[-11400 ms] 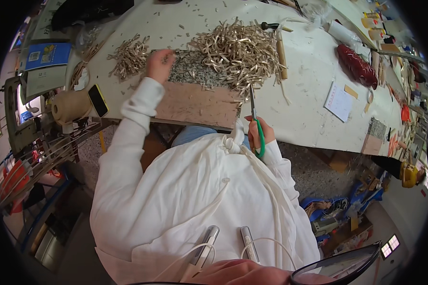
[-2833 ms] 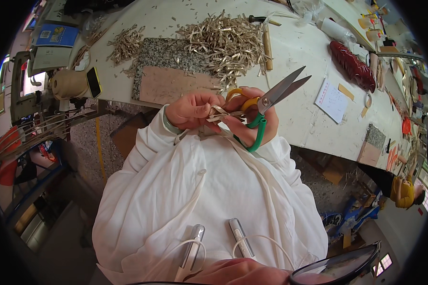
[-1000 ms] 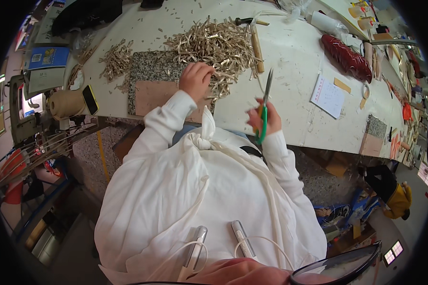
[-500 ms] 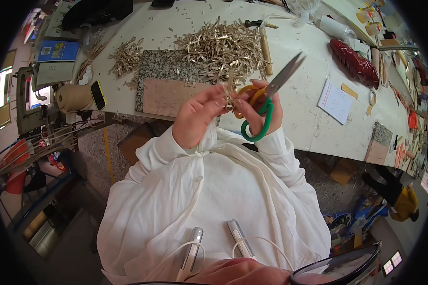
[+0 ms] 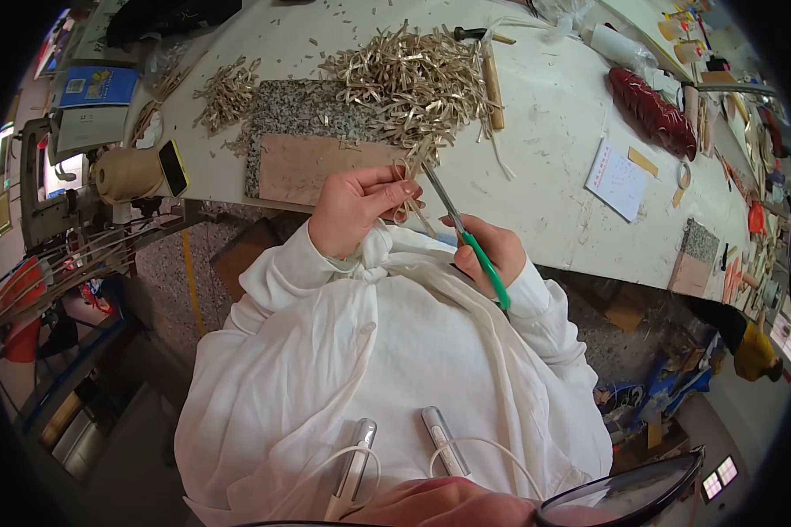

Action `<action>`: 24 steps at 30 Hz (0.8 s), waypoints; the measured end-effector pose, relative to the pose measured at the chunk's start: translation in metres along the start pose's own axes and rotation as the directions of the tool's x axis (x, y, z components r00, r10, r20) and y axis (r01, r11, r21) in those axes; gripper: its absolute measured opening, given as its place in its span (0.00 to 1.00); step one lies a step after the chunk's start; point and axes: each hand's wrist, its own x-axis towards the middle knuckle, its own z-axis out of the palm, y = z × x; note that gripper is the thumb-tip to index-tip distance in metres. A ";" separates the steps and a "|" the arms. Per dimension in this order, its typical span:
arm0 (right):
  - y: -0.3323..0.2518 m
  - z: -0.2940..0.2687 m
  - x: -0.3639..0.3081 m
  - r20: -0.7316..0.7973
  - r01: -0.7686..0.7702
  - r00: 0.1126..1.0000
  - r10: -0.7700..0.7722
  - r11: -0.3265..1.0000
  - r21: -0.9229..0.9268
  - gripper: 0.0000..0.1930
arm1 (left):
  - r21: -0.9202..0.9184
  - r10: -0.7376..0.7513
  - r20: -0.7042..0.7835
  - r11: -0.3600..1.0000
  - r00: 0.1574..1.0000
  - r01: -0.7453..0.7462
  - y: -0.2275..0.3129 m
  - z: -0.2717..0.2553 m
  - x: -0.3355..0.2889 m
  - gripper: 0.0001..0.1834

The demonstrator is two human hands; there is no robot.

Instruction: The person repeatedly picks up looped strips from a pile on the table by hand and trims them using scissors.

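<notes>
My left hand [image 5: 351, 206] pinches a thin gold strip [image 5: 411, 209], which curls in a loop below the fingertips and trails to the right. My right hand [image 5: 492, 250] grips scissors [image 5: 476, 255] with a green handle. Their blades point up and left, with the tips close to the strip at my left fingers. Whether the blades touch the strip I cannot make out. Just beyond both hands lies a large pile of gold strips [image 5: 409, 83], partly on a speckled stone slab [image 5: 308, 105]. A pinkish-beige board [image 5: 312, 165] covers the slab's near side.
A smaller strip pile [image 5: 227, 92] lies left. A hammer [image 5: 492, 79] rests right of the big pile. Farther right are a paper pad [image 5: 617, 178], a dark red wrapped bundle [image 5: 652, 114] and another slab [image 5: 696, 255]. A thread cone [image 5: 127, 174] and a phone [image 5: 174, 169] stand left.
The scissors have swung from pointing up and right to pointing up and left, their tips now near the strip. My right hand has moved down and away from my left.
</notes>
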 end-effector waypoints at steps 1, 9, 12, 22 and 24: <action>-0.002 -0.001 0.000 0.024 -0.014 1.000 0.015 1.000 -0.026 0.31 | 0.003 -0.014 0.024 1.000 1.000 0.014 -0.002 -0.001 0.000 0.12; -0.005 0.003 -0.003 -0.005 -0.047 0.999 0.047 0.998 0.044 0.28 | 0.007 -0.031 0.053 0.999 0.998 0.031 -0.005 0.004 0.000 0.09; -0.001 0.007 -0.004 -0.028 -0.039 0.999 0.041 0.998 0.049 0.27 | -0.010 -0.025 0.057 1.000 0.998 0.026 -0.008 0.004 0.001 0.09; 0.014 0.012 -0.007 -0.092 -0.055 0.993 0.072 0.982 0.183 0.26 | -0.396 0.016 -0.050 0.918 0.999 -0.034 -0.014 -0.005 0.015 0.10; 0.016 0.014 -0.007 -0.132 0.013 0.991 0.013 0.981 0.194 0.28 | -0.431 0.032 -0.096 0.900 0.995 -0.070 -0.015 -0.005 0.016 0.11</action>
